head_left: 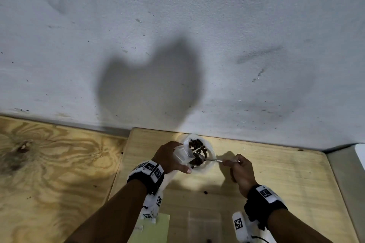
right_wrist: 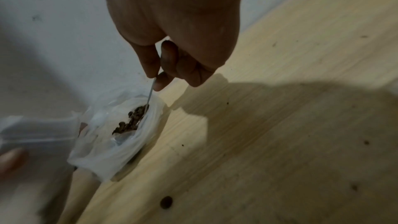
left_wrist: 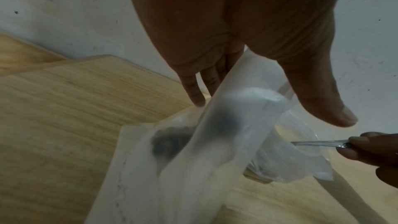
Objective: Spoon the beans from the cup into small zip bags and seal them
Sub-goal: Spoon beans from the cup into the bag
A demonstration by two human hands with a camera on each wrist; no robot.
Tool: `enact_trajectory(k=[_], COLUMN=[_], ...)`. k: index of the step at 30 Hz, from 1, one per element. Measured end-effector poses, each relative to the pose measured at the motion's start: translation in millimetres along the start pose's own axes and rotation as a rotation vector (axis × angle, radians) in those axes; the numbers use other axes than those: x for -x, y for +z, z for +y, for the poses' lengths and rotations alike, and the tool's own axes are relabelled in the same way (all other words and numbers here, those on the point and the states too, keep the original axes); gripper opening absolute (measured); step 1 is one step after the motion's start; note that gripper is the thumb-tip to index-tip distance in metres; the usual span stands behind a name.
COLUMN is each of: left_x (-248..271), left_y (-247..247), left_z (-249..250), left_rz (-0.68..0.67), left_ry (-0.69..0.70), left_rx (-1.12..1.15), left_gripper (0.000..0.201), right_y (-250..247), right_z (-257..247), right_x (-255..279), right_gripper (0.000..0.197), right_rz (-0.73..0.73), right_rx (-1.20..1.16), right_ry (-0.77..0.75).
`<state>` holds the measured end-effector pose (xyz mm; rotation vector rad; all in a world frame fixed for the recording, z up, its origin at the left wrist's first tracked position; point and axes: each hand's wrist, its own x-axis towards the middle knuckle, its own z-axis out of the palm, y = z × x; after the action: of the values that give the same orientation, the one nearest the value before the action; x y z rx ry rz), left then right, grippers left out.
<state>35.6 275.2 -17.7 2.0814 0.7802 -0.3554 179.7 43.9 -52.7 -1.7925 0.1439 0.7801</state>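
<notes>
A white translucent cup point(head_left: 207, 167) of dark brown beans point(head_left: 197, 149) stands at the far edge of the light wooden board point(head_left: 266, 179). My left hand point(head_left: 173, 159) grips a small clear zip bag point(head_left: 182, 155) over the cup's left rim, thumb on its near side. My right hand point(head_left: 227, 162) pinches the handle of a metal spoon point(head_left: 212, 160), whose bowl is down among the beans. The left wrist view shows the bag point(left_wrist: 226, 134) under my thumb point(left_wrist: 323, 105) and the spoon handle point(left_wrist: 318, 143). In the right wrist view the spoon point(right_wrist: 150, 94) dips into the cup point(right_wrist: 120, 142).
A stray bean point(head_left: 205, 192) lies on the board near me. A pale green sheet point(head_left: 158, 229) and a flat stack of clear bags point(head_left: 204, 223) lie at the near edge. A plywood surface point(head_left: 49, 163) lies to the left; a white wall point(head_left: 177, 25) rises behind.
</notes>
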Motion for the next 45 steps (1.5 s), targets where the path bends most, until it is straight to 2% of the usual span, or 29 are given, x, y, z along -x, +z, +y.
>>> enact_trajectory(k=[2, 4, 14, 19, 25, 36, 41, 45], left_x=[1.2, 2.6, 14.2, 21.7, 26.1, 29.7, 29.1, 28.9], left_y=[-1.0, -2.1, 4.7, 13.3, 20.0, 25.3, 26.4, 24.7], left_z=[0.3, 0.2, 2.9, 3.1, 3.0, 4.2, 4.8, 5.8], left_rz=[-0.003, -0.004, 0.026, 0.056, 0.077, 0.074, 0.072, 0.067], left_ry=[0.000, 0.001, 0.049, 0.077, 0.089, 0.039, 0.036, 0.037], left_rx=[0.004, 0.012, 0.008, 0.011, -0.017, 0.010, 0.002, 0.025], left_gripper=[0.102, 0.103, 0.109, 0.111, 0.117, 0.123, 0.122, 0.121], right_y=[-3.9, -9.2, -35.8, -36.8, -27.7, -22.7, -15.0, -16.2], right_z=[-2.5, -7.1, -47.6, -44.5, -29.9, -24.7, -31.4, -39.2], right_x=[-0.5, 0.1, 20.0, 36.8, 52.1, 74.2, 76.8, 68.7], right_gripper=[0.039, 0.038, 0.036, 0.024, 0.029, 0.040, 0.040, 0.033], right_rz=[0.025, 0.027, -0.071, -0.119, -0.095, -0.015, -0.050, 0.020], right_rx=[-0.059, -0.089, -0.181, -0.162, -0.146, 0.003, 0.017, -0.092], right_ry=[0.070, 0.070, -0.123, -0.172, -0.225, -0.448, -0.464, -0.370])
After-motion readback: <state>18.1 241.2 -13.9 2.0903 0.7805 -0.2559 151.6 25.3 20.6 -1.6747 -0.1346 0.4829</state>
